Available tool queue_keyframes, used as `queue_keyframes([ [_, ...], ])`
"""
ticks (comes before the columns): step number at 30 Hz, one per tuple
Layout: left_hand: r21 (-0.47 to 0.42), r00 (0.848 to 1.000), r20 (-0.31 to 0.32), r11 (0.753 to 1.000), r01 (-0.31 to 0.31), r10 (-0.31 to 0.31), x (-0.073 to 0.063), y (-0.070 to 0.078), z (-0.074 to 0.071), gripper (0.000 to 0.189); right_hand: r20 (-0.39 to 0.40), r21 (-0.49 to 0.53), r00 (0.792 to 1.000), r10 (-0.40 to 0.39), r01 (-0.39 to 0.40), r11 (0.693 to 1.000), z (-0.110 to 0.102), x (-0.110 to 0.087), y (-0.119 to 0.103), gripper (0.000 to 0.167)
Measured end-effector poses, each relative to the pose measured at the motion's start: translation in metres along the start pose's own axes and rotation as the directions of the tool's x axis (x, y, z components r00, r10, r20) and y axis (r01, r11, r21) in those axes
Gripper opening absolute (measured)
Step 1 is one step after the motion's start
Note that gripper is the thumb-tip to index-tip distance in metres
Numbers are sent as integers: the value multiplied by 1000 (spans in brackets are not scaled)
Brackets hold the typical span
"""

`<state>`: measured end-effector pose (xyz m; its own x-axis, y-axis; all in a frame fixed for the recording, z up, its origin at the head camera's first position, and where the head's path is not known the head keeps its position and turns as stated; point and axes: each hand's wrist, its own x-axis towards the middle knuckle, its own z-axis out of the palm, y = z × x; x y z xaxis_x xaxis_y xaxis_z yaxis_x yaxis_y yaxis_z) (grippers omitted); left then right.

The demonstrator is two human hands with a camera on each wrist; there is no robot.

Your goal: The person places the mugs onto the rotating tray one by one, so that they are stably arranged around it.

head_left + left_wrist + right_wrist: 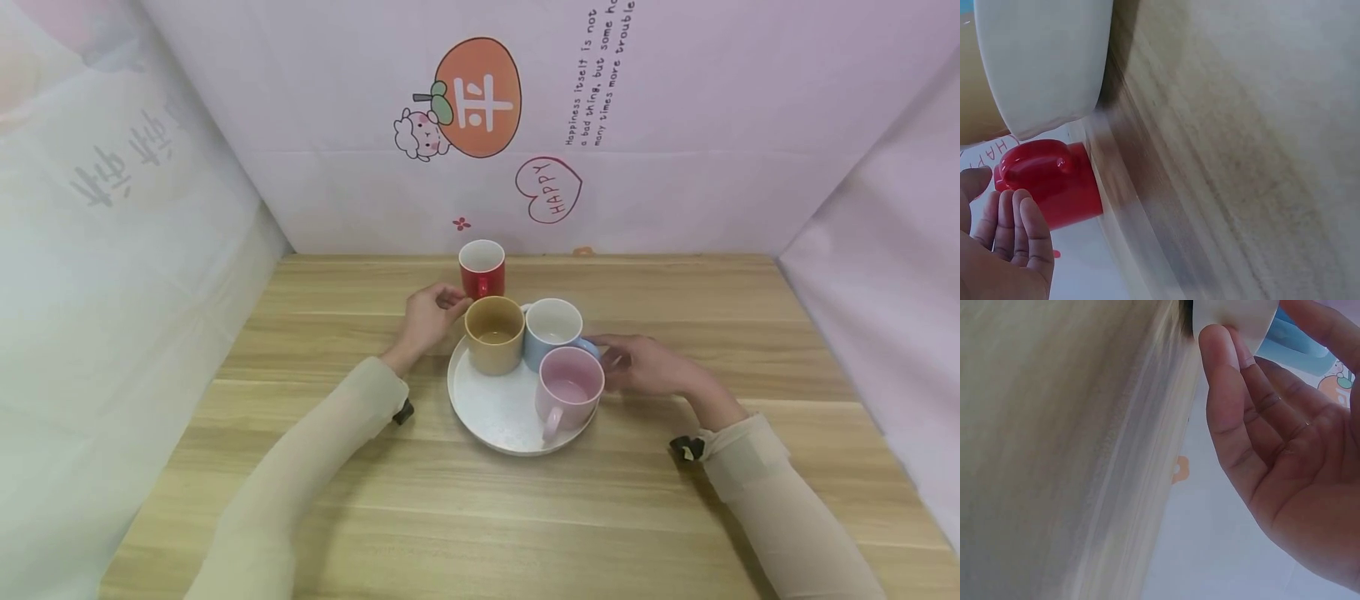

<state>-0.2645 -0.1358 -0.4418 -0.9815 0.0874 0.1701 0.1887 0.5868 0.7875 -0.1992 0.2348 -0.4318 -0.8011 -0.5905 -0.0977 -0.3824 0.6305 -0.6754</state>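
A round white tray [487, 412] carries a yellow mug [495, 358], a light blue mug [535, 353] and a pink mug [562, 410]. Behind it on the table stands a red mug [471, 279], white inside. At the tray's back left is my left hand [427, 323], fingers loosely bent; in the left wrist view they lie by the red mug's handle [1038, 153], gripping nothing. On the opposite side, my right hand [648, 365] has its fingertips at the tray's side [1235, 314] in the right wrist view, its thumb raised near the blue mug [1294, 355].
The wooden table [465, 517] meets a white printed backdrop [360, 200] close behind the red mug. White sheets hang at the left [112, 292] and right [885, 250] sides.
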Motion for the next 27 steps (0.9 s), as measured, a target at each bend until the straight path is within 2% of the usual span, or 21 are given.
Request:
queue_keyframes([
  [14,-31,998,10,998,56,-56,12,2,9,26,-13,-14,1000,21,-21,1000,2,0,-3,71],
  [27,-35,998,4,998,60,-60,19,3,19,23,0,5,1000,23,-23,1000,0,-1,-3,69],
])
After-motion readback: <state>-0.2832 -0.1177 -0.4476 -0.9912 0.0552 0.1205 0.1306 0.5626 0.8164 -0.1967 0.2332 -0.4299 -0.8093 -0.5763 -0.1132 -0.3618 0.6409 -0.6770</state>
